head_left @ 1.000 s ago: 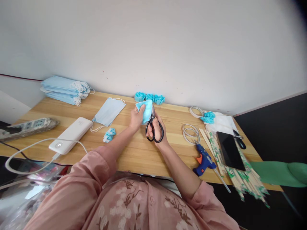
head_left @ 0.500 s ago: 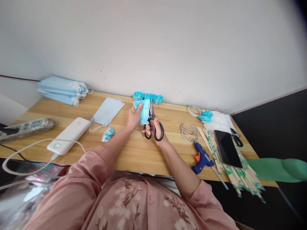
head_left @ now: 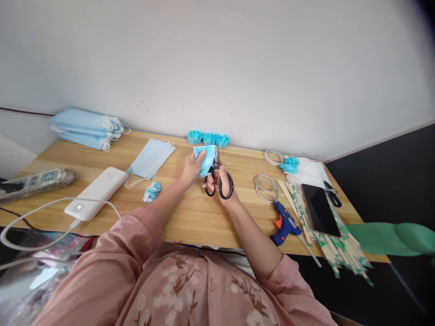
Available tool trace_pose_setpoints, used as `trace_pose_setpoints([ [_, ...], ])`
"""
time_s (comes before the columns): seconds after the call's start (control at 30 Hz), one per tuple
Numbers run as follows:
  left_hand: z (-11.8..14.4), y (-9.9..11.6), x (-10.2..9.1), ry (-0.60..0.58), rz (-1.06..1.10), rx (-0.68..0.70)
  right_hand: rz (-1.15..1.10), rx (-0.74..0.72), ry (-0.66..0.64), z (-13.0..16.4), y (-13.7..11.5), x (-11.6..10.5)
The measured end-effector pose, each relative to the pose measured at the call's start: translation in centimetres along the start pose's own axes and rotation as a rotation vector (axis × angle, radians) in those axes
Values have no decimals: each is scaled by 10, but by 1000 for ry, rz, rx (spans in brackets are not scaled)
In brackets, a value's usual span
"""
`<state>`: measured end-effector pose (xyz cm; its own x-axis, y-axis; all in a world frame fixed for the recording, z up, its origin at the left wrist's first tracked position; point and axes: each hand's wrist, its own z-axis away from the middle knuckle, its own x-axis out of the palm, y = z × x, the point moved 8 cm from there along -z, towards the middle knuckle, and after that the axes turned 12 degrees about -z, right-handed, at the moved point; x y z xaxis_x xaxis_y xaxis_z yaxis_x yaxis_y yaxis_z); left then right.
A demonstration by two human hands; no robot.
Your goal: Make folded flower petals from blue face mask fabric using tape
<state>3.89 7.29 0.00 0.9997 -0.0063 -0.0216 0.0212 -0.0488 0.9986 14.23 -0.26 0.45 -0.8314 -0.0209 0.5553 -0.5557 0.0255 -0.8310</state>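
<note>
My left hand point(head_left: 192, 167) pinches a piece of light blue fabric point(head_left: 205, 158), which looks like cut face-mask material, above the middle of the table. In my right hand point(head_left: 221, 181) are black-handled scissors point(head_left: 226, 186), with fingers through both loops and the blades pointing away from me at the fabric's right edge. Whether the blades bite into the fabric cannot be made out. Behind my hands, blue fabric roses point(head_left: 208, 138) stand in a row against the wall. A small folded blue piece point(head_left: 152, 192) lies left of my left forearm.
At left are a stack of face masks point(head_left: 86, 127), loose masks point(head_left: 151, 158), a white power bank point(head_left: 97, 192) with a cable, and a power strip point(head_left: 44, 182). At right lie tape rolls point(head_left: 267, 186), a blue glue gun point(head_left: 284, 222), wrapped chopsticks point(head_left: 346, 253) and a phone point(head_left: 320, 209).
The fabric has tilted and shifted slightly right, its lower edge now bending toward the scissors. The scissors stay in nearly the same place.
</note>
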Motion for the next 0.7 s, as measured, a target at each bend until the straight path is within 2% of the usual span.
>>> trace_pose_setpoints([
  [0.17, 2, -2, 5, -41, 28, 12, 5, -53, 31, 0, -1, 0],
  [0.43, 0, -6, 4, -6, 9, 41, 24, -142, 31, 2, -5, 2],
  [0.7, -3, -11, 3, 13, -10, 57, 46, -154, 70, 2, -4, 0],
])
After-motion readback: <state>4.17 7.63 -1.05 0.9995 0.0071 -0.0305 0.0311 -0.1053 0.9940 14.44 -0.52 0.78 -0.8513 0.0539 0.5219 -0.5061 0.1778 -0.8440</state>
